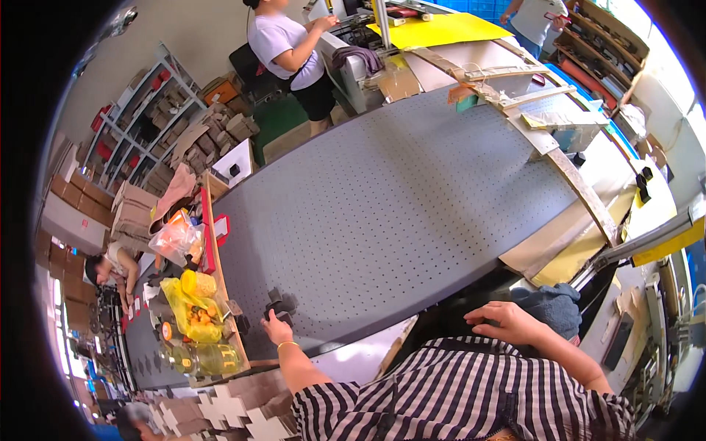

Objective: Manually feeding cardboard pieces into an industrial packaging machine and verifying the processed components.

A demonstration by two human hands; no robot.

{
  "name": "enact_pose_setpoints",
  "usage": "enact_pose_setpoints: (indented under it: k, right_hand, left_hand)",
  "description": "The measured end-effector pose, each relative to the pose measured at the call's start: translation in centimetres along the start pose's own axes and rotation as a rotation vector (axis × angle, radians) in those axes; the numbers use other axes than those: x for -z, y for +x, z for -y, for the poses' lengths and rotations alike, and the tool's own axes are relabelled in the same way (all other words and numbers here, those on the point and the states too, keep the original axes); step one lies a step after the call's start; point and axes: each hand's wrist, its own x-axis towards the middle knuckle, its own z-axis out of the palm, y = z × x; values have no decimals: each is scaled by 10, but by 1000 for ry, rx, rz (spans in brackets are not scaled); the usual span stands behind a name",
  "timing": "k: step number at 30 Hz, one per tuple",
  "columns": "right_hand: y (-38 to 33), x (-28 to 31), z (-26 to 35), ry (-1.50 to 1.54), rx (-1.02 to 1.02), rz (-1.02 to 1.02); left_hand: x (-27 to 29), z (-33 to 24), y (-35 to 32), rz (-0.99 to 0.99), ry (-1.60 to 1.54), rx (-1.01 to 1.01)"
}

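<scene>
My left hand point(279, 329) reaches to the near left corner of a wide grey perforated belt point(353, 213). Its fingers are closed on a small black block-like piece point(286, 319), whose exact kind I cannot make out. Beside it on the belt is a dark patch, perhaps another piece or its shadow. Close to my body, past the belt's near edge, my right hand point(501, 322) hovers with fingers apart and nothing visible in it. A crumpled dark grey-blue cloth point(553, 309) lies just beyond that hand.
A wooden ledge on the left bears a yellow bag of orange fruit point(198, 316), a yellow-lidded jar point(197, 283) and a large bottle point(209, 359). Wooden frame point(588, 195) spans the belt's right end. Other people stand at the back and left. Flat cardboard pieces point(228, 408) lie lower left.
</scene>
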Motion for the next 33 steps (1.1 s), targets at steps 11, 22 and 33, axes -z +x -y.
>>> enact_pose_setpoints:
  k: [11, 22, 33]
  right_hand:
    - [-106, -3, -15, -134, -13, -191]
    - [-375, 7, 17, -423, -156, -1126]
    - [-539, -35, -6, 216, -208, -1397]
  left_hand:
    - [53, -253, -52, 754, -1080, -533]
    - [414, -425, -490, 836, -1017, -2471]
    - [475, -447, -678, 1283, -639, -2725]
